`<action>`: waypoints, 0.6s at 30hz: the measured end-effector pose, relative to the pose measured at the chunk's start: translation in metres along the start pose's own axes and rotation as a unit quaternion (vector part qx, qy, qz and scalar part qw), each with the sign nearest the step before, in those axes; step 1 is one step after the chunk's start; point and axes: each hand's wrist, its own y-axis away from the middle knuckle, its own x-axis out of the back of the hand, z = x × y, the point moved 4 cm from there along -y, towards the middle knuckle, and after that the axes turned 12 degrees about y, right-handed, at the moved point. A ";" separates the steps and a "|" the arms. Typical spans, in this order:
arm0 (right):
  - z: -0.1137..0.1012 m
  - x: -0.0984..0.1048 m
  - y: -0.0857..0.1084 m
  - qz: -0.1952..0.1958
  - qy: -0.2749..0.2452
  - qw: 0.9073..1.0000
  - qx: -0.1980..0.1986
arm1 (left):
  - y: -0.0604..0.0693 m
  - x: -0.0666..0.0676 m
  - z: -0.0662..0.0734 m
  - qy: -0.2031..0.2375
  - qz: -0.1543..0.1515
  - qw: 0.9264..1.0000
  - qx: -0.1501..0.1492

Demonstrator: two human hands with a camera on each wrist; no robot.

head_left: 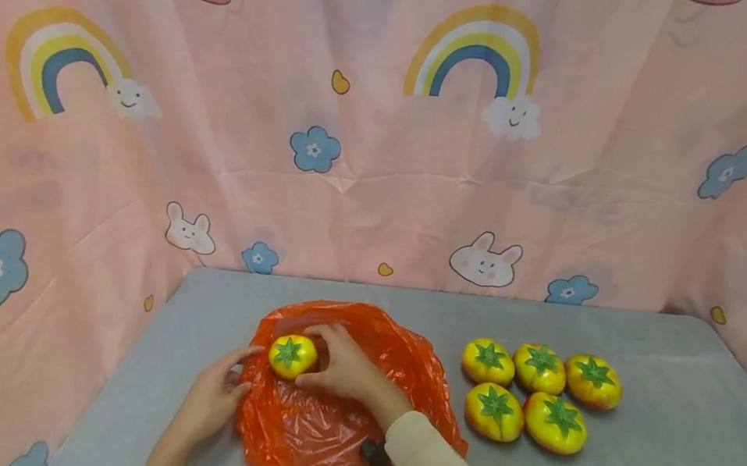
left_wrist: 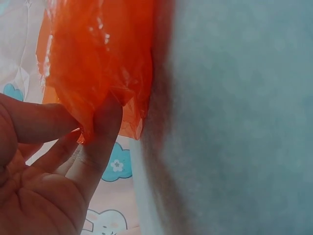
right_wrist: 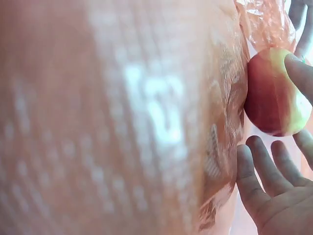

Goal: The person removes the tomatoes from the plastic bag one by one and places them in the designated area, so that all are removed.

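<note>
A thin red plastic bag (head_left: pixel 318 438) lies spread with its mouth wide on the table. My left hand (head_left: pixel 213 401) pinches the bag's left edge; in the left wrist view, the gathered film (left_wrist: pixel 105 73) passes between thumb and fingers. Inside the bag, near its left side, is a yellow-and-red tomato-like fruit (head_left: pixel 289 356) with a green star-shaped top. My right hand (head_left: pixel 349 367) reaches over the bag and holds that fruit at its right side. In the right wrist view, the thumb touches the fruit (right_wrist: pixel 271 93), while several fingertips stand apart from it.
Several similar fruits (head_left: pixel 494 412) sit in two rows on the grey table (head_left: pixel 666 429), right of the bag. Black wrist devices (head_left: pixel 375 454) show at both wrists. A pink printed curtain (head_left: pixel 376 210) hangs behind the table and along its sides.
</note>
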 end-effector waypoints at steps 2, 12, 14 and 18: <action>-0.001 -0.002 0.000 -0.002 0.007 1.000 0.003 | 0.001 0.000 -0.001 0.000 -0.001 1.000 0.008; -0.004 -0.010 0.004 0.005 0.046 0.999 0.013 | 0.001 0.000 -0.003 0.011 -0.004 1.000 0.011; -0.004 -0.008 0.006 0.008 0.045 0.999 0.010 | 0.001 0.000 -0.003 0.011 -0.004 1.000 0.012; -0.005 -0.003 0.010 0.013 0.050 0.999 0.009 | 0.001 0.001 -0.002 0.009 -0.005 1.000 0.013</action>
